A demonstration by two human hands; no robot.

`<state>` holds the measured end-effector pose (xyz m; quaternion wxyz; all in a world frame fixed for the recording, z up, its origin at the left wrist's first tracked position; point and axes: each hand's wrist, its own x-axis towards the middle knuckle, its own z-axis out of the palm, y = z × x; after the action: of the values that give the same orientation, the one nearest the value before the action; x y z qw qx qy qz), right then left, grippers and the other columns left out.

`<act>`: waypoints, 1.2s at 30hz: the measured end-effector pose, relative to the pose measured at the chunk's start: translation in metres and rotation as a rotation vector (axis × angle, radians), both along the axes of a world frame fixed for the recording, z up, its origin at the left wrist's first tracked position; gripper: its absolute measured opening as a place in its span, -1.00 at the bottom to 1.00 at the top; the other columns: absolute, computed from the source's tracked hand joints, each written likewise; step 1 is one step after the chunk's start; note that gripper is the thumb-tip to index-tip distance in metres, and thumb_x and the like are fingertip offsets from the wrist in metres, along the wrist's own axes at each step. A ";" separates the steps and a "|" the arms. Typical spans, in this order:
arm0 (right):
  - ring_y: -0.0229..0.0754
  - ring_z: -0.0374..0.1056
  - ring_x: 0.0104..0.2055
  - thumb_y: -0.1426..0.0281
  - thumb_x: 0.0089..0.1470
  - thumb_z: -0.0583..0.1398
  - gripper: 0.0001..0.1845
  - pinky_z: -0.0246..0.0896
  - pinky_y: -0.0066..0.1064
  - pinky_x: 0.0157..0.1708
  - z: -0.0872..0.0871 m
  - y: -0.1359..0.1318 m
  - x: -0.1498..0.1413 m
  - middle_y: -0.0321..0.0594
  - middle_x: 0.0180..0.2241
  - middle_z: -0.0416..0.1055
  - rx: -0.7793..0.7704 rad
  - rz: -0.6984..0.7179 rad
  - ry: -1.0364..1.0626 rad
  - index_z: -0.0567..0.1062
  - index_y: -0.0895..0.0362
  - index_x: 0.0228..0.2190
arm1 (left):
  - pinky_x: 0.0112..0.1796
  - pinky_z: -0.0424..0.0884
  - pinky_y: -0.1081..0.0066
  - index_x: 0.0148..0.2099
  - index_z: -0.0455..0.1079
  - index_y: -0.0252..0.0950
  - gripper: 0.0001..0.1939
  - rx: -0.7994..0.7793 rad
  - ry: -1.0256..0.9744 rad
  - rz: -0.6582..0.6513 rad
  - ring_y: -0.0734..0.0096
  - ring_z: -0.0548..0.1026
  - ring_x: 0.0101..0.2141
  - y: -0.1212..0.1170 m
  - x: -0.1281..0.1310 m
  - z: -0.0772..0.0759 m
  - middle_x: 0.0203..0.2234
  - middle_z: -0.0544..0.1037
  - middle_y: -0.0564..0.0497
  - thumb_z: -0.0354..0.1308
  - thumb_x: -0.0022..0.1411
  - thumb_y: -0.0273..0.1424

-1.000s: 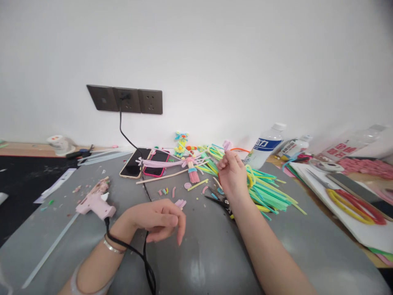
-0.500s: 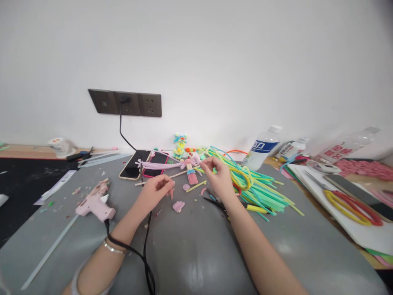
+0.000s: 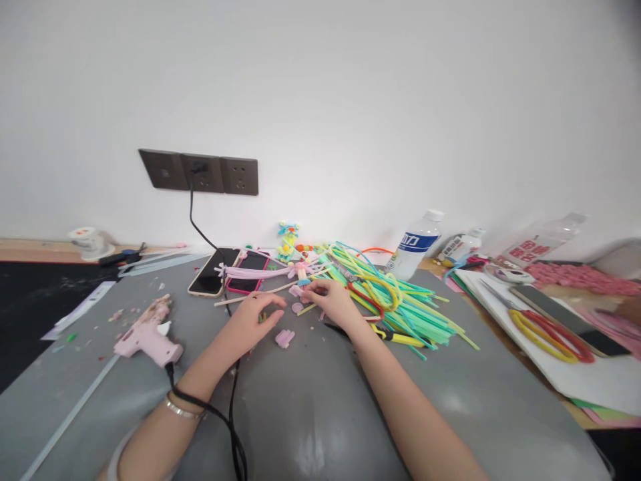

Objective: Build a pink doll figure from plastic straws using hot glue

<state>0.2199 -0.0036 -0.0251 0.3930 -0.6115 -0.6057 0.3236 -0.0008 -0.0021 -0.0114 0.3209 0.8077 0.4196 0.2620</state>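
My right hand (image 3: 328,304) is pinched at the fingertips, with a small pink piece (image 3: 296,291) showing at them. It hovers over the lower part of a little pipe-cleaner figure (image 3: 302,270), which has a pink top and a blue band, and its fingers hide the rest. Long lilac pipe cleaners (image 3: 255,273) stretch left from the figure. To the left, my left hand (image 3: 256,319) has its fingers apart, and nothing shows between them. A bundled lilac scrap (image 3: 285,339) and a flat lilac disc (image 3: 297,308) lie between the hands.
A pink glue gun (image 3: 150,337) lies at left, its black cable (image 3: 231,427) passing near my left arm. Two phones (image 3: 213,274) lie behind. At right are a heap of green and yellow pipe cleaners (image 3: 425,314), a bottle (image 3: 413,247), and red-yellow scissors (image 3: 545,334) on white sheets.
My right hand has come down and left onto the figure's lower part. My left hand's fingers have spread, and the small pink piece that hung from them is gone from there. The view has shifted slightly.
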 end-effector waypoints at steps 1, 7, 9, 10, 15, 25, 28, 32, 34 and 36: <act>-0.23 0.33 -0.52 0.25 -0.01 0.26 -0.80 0.17 -0.38 -0.38 0.000 0.001 0.001 -0.32 -0.59 0.47 -0.001 -0.003 0.000 0.57 0.10 -0.54 | -0.32 0.39 0.38 -0.09 0.49 -0.23 -0.75 -0.003 0.014 0.018 0.17 0.51 -0.12 0.001 -0.001 -0.001 -0.10 0.61 -0.08 0.05 0.27 -0.33; -0.18 0.31 -0.40 0.25 -0.07 0.29 -0.81 0.15 -0.40 -0.38 0.007 0.004 0.007 -0.22 -0.43 0.51 0.052 -0.045 -0.002 0.56 0.12 -0.52 | -0.08 0.39 0.24 -0.10 0.44 -0.27 -0.71 0.054 -0.001 0.135 0.19 0.53 -0.11 0.007 -0.005 -0.007 -0.14 0.63 -0.08 -0.03 0.17 -0.50; -0.20 0.28 -0.42 0.25 -0.07 0.28 -0.81 0.13 -0.41 -0.41 0.010 0.002 0.002 -0.22 -0.44 0.50 0.052 -0.018 0.001 0.57 0.12 -0.52 | -0.08 0.39 0.25 -0.09 0.40 -0.27 -0.71 0.055 -0.044 0.159 0.22 0.55 -0.14 0.008 -0.006 -0.008 -0.16 0.63 -0.08 -0.05 0.18 -0.50; -0.22 0.25 -0.46 0.25 -0.06 0.28 -0.80 0.10 -0.42 -0.44 0.011 0.000 -0.001 -0.25 -0.49 0.47 0.035 0.017 0.004 0.57 0.12 -0.53 | -0.10 0.40 0.26 -0.08 0.38 -0.27 -0.71 0.054 -0.062 0.176 0.24 0.56 -0.17 0.009 -0.007 -0.008 -0.18 0.64 -0.08 -0.07 0.20 -0.49; -0.30 0.15 -0.59 0.29 -0.09 0.30 -0.81 -0.05 -0.45 -0.55 0.013 -0.009 -0.011 -0.36 -0.67 0.33 -0.106 0.192 -0.013 0.56 0.15 -0.58 | -0.21 0.40 0.32 -0.22 0.36 -0.25 -0.84 0.063 -0.028 0.228 0.26 0.56 -0.27 0.009 -0.007 -0.007 -0.32 0.62 -0.03 -0.03 0.19 -0.43; -0.33 0.07 -0.60 0.21 -0.14 0.35 -0.73 -0.12 -0.46 -0.58 0.016 -0.009 -0.001 -0.41 -0.69 0.22 -0.156 0.252 -0.033 0.52 0.15 -0.61 | -0.43 0.36 0.43 -0.16 0.33 -0.23 -0.81 0.006 -0.073 0.292 0.32 0.53 -0.40 0.016 -0.015 -0.013 -0.35 0.57 0.00 -0.03 0.24 -0.30; -0.31 0.08 -0.60 0.15 -0.09 0.33 -0.70 -0.09 -0.44 -0.57 0.016 -0.008 -0.005 -0.40 -0.68 0.23 -0.075 0.190 -0.006 0.49 0.13 -0.57 | -0.40 0.35 0.42 -0.16 0.32 -0.22 -0.80 0.018 -0.054 0.354 0.34 0.51 -0.46 0.018 -0.021 -0.012 -0.45 0.56 0.03 -0.08 0.28 -0.31; -0.28 0.05 -0.60 0.13 0.04 0.22 -0.67 -0.08 -0.41 -0.55 0.022 -0.008 -0.006 -0.37 -0.67 0.22 0.083 0.119 0.018 0.44 0.11 -0.56 | -0.41 0.27 0.42 -0.22 0.35 -0.21 -0.79 0.039 0.089 0.391 0.35 0.47 -0.54 0.016 -0.022 -0.004 -0.54 0.56 0.06 -0.08 0.29 -0.29; -0.28 0.02 -0.60 0.11 0.08 0.19 -0.63 -0.10 -0.40 -0.54 0.025 -0.007 -0.001 -0.36 -0.67 0.18 0.159 0.055 0.033 0.41 0.11 -0.57 | -0.43 0.21 0.42 -0.34 0.37 -0.21 -0.75 0.068 0.217 0.401 0.32 0.47 -0.51 0.014 -0.022 0.001 -0.55 0.55 0.04 -0.05 0.29 -0.24; -0.27 0.02 -0.58 0.08 0.10 0.17 -0.60 -0.10 -0.39 -0.52 0.028 -0.006 0.005 -0.35 -0.65 0.18 0.225 -0.012 0.056 0.42 0.12 -0.56 | -0.47 0.13 0.41 -0.48 0.34 -0.22 -0.63 0.076 0.349 0.407 0.28 0.47 -0.49 0.011 -0.020 0.006 -0.58 0.53 0.00 -0.04 0.30 -0.17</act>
<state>0.2248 -0.0092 0.0024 0.4779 -0.5578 -0.6234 0.2680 -0.0210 0.0089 -0.0058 0.1538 0.7511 0.6121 0.1937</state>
